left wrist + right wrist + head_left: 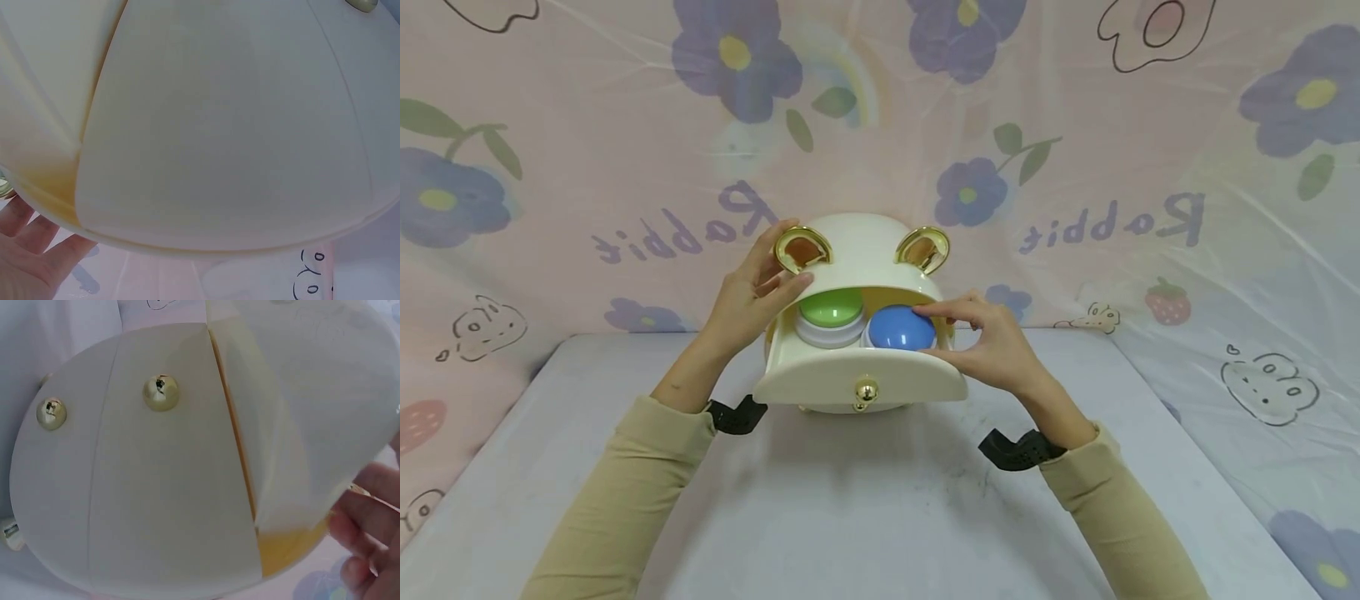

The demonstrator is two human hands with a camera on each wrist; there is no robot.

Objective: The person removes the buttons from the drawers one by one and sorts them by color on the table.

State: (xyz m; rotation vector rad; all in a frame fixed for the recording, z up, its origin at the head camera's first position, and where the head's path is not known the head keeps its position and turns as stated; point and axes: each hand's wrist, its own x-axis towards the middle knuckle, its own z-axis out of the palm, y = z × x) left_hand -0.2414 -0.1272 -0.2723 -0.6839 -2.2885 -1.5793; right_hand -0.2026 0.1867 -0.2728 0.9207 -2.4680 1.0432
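A white rounded storage box [863,250] with two gold ears stands on the table, its upper drawer [820,379] tilted out toward me. Inside the drawer sit a green-domed push button [831,308] on the left and a blue-domed push button [895,328] on the right, both with white bases. My left hand [747,293] grips the box beside the left ear, thumb on the front below it. With index finger on the dome and thumb at its lower edge, my right hand [992,337] pinches the blue button. The drawer front [319,406] hides both buttons in the right wrist view.
A gold knob [866,390] projects from the drawer front. The white table [850,517] extends around the box, and a patterned cloth [880,150] with flowers and rabbits hangs behind it. Black wrist straps [1018,450] are on both arms.
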